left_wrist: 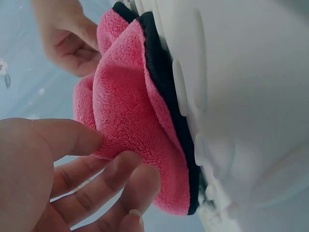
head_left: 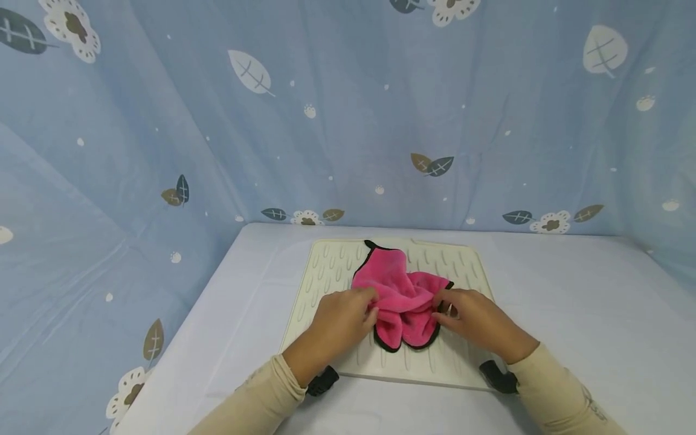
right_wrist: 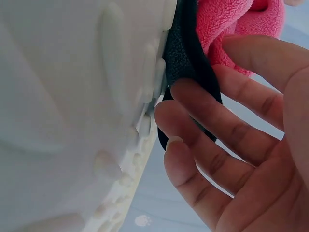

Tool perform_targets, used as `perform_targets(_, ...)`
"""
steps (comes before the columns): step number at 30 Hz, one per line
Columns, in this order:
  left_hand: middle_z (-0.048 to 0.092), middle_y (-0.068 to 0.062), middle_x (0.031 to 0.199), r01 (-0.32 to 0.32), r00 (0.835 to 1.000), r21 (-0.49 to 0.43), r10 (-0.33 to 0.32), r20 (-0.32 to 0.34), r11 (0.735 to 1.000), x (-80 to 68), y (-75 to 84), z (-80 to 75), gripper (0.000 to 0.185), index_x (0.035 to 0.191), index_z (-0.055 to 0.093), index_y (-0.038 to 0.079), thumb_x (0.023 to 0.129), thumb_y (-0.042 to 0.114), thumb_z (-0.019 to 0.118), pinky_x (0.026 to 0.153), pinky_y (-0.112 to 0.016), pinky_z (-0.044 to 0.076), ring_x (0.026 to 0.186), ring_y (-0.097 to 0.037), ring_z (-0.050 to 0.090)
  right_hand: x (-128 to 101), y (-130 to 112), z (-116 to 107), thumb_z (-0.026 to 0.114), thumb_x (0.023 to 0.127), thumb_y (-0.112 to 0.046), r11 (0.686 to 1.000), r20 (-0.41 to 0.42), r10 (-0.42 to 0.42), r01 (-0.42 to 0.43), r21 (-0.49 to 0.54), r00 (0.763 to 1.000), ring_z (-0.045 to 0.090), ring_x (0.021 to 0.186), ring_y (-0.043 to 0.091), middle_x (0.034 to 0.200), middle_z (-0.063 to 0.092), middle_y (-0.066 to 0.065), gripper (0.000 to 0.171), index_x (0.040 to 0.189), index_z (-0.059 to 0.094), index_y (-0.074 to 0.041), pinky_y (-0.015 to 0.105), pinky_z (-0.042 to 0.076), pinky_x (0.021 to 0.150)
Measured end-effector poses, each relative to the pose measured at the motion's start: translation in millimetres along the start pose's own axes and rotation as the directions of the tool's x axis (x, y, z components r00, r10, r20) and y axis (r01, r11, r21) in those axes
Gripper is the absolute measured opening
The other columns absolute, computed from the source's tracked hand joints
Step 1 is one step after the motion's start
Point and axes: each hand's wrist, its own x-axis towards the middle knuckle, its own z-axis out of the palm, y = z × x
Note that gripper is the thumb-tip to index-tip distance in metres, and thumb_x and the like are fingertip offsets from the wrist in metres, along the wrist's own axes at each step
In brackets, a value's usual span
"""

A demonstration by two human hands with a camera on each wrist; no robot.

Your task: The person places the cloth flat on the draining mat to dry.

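Note:
A pink cloth (head_left: 402, 296) with black trim lies bunched on a cream ridged mat (head_left: 331, 266). My left hand (head_left: 372, 305) pinches the cloth's left side. In the left wrist view, thumb and fingers of the left hand (left_wrist: 113, 152) close on a pink fold (left_wrist: 130, 111) beside the mat (left_wrist: 241, 72). My right hand (head_left: 440, 308) holds the cloth's right side. In the right wrist view, the right hand (right_wrist: 207, 67) has its thumb on the pink pile (right_wrist: 227, 19) and its fingers under the black edge, against the mat (right_wrist: 72, 96).
The mat sits on a white table (head_left: 571, 314). Blue curtains (head_left: 348, 121) with leaf and flower prints close in the back and both sides. Black wrist mounts (head_left: 323, 382) show at both cream sleeves near the mat's front edge.

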Motion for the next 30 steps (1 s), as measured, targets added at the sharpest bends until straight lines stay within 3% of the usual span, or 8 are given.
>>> perform_targets(12,0.054,0.01,0.064,0.073,0.996,0.002,-0.073,-0.044,0.997,5.2,-10.1,-9.9,0.004,0.086,0.067,0.016,0.088,0.016,0.07,0.045,-0.019,0.032,0.052,-0.003,0.042,-0.2,1.2,0.2,0.08,0.084,-0.015,0.998,-0.022,-0.02,0.018,-0.063,1.0,0.054,0.073,0.004,0.077,0.062,-0.012,0.009,0.086,0.071,-0.018,0.027,0.052,0.069)
perform_targets(20,0.059,0.009,0.069,0.121,0.99,-0.006,-0.121,-0.073,0.993,6.3,-17.4,-17.6,0.004,0.09,0.068,0.016,0.088,0.016,0.071,0.047,-0.02,0.036,0.054,-0.003,0.046,-0.6,0.2,-2.1,0.08,0.084,-0.015,1.0,-0.014,0.013,-0.013,-0.024,1.0,0.048,0.066,0.005,0.069,0.055,-0.01,0.014,0.079,0.067,-0.019,0.022,0.044,0.06)
perform_targets(30,0.06,0.006,0.075,0.15,0.983,-0.006,-0.15,-0.104,0.989,7.9,-21.8,-25.2,0.006,0.095,0.069,0.016,0.089,0.018,0.071,0.046,-0.02,0.035,0.05,-0.005,0.042,-2.0,5.4,-4.0,0.077,0.083,-0.008,0.999,-0.038,0.048,-0.049,-0.014,0.998,0.049,0.067,0.007,0.07,0.055,-0.009,0.018,0.078,0.064,-0.019,0.023,0.044,0.06)
